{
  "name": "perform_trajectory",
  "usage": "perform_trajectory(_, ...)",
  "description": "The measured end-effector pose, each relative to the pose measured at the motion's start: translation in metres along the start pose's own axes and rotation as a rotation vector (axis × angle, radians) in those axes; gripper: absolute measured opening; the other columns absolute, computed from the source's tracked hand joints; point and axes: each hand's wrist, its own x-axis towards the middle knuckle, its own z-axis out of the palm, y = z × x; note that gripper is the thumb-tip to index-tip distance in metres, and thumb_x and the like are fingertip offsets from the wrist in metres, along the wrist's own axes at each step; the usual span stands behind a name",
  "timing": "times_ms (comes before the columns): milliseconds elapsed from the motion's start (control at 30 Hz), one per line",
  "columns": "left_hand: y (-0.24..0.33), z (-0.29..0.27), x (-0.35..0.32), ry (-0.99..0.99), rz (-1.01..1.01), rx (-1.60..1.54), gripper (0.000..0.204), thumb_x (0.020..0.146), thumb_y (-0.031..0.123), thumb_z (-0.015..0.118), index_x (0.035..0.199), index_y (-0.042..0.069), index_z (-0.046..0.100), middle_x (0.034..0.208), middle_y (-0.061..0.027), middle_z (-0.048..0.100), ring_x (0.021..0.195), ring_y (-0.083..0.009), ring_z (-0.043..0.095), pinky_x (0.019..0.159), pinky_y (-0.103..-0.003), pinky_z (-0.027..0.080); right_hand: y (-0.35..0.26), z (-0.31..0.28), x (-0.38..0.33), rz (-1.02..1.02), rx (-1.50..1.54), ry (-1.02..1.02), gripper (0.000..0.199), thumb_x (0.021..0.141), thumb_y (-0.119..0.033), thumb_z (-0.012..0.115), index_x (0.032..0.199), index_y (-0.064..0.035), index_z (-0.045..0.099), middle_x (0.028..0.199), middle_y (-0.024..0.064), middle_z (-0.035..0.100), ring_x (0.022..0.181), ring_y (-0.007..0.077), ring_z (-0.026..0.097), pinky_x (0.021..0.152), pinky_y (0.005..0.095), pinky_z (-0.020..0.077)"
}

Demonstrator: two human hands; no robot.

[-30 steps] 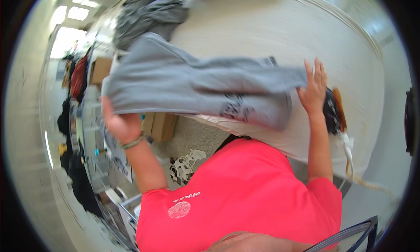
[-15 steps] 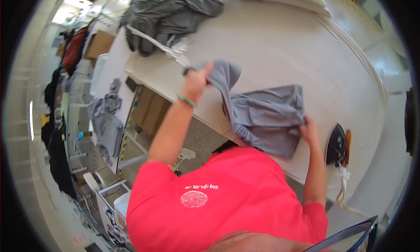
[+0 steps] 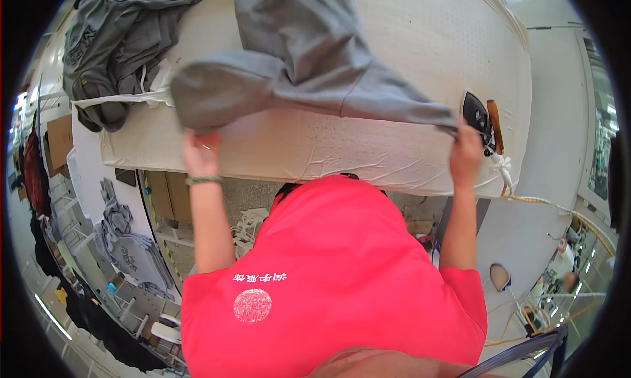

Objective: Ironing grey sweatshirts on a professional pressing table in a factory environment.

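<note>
A grey garment (image 3: 309, 63) is spread wide between my hands over the cloth-covered table (image 3: 420, 161), blurred in places by motion. Which kind of garment it is, I cannot tell. My left hand (image 3: 201, 153), with a green band at the wrist, grips its left end, where the cloth hangs in a broad fold. Its right end is pulled narrow and taut by my right hand (image 3: 465, 156), closed round it. Just beyond my right hand an iron (image 3: 474, 118) with a wooden handle lies near the table's right end.
A heap of dark grey garments (image 3: 125, 36) covers the table's far left. Folded grey garments (image 3: 135, 256) lie on a white side table at the left. Cardboard boxes (image 3: 167, 197) stand under the table. From the iron a cord (image 3: 552, 205) runs off to the right.
The grey garment has gone from bunched and folded on the table to stretched out between my hands. My hands have moved farther apart, and the view has turned.
</note>
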Motion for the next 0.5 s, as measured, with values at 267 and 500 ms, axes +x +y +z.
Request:
perform_trajectory(267, -0.106, 0.112, -0.08, -0.361, -0.334, 0.723, 0.053, 0.103, 0.045, 0.063, 0.124, -0.004, 0.061, 0.108, -0.0177, 0.075, 0.088, -0.0223, 0.075, 0.072, -0.031, 0.061, 0.011, 0.075, -0.04, 0.861, 0.474, -0.202, 0.04, 0.093, -0.011, 0.073, 0.132, -0.0043, 0.067, 0.114, 0.0162, 0.073, 0.103, 0.0235, 0.072, 0.089, 0.0377, 0.0561)
perform_trajectory(500, -0.112, 0.146, -0.036, -0.444, -0.453, 1.057, 0.057, 0.101, 0.051, 0.065, 0.12, -0.003, 0.064, 0.093, -0.0148, 0.077, 0.069, -0.02, 0.074, 0.058, -0.03, 0.058, -0.001, 0.039, -0.005, 0.577, 0.524, -0.076, 0.017, 0.092, -0.01, 0.074, 0.106, -0.0018, 0.07, 0.1, 0.0086, 0.074, 0.095, 0.0174, 0.071, 0.086, 0.0332, 0.0546)
